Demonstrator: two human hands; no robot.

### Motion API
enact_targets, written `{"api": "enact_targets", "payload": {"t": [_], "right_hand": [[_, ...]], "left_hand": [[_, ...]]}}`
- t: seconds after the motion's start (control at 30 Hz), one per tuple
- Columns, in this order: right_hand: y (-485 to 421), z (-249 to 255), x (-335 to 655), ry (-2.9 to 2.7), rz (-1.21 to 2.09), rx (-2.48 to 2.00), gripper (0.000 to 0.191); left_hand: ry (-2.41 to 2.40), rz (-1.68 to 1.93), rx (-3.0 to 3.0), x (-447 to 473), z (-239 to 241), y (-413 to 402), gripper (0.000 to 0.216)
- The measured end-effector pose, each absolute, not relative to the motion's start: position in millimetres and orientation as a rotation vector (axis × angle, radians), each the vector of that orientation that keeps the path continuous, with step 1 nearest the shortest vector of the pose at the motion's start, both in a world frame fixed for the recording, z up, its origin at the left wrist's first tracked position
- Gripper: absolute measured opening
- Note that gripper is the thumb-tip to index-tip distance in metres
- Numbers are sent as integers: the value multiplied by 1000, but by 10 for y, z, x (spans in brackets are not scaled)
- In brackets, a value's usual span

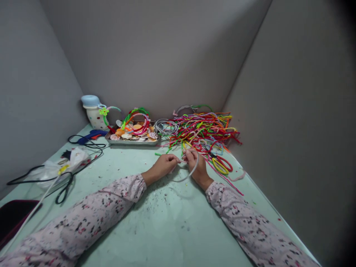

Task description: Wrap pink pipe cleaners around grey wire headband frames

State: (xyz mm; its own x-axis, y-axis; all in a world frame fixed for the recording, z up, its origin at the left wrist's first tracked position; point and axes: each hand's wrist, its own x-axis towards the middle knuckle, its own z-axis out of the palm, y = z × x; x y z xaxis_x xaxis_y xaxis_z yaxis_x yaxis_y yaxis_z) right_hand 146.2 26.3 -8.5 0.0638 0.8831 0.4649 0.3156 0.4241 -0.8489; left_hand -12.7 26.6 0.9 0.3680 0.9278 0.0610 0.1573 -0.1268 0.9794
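Note:
A thin grey-white headband (196, 167) curves below and between my hands, above the table. My right hand (195, 165) is closed on it, fingertips pinched near its upper end. My left hand (164, 165) is closed too, thumb and forefinger meeting the right fingertips at the band; exactly what lies in that pinch is too small to make out. Just to the right of my right hand lie scissors (222, 165) with red and yellow handles. Behind my hands is a tangled heap of colourful pipe cleaners (203, 128), with several bare grey headbands (166, 127) at its left.
A metal tray (130, 143) of shells and discs stands at the back, with wrapped colourful headbands (139, 120) on it. Farther left are a spotted bottle (93, 113), a blue tool (93, 136), black cables (65, 191), a plastic bag (75, 159) and a dark object (16, 218).

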Motion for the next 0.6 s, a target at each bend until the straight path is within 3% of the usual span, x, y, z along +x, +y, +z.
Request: {"api": "enact_targets", "payload": {"t": [0.6], "right_hand": [[228,-74,1469,-1494,662,-1139,33]], "left_hand": [[1099,856,1622,-130,0,282,25]]}}
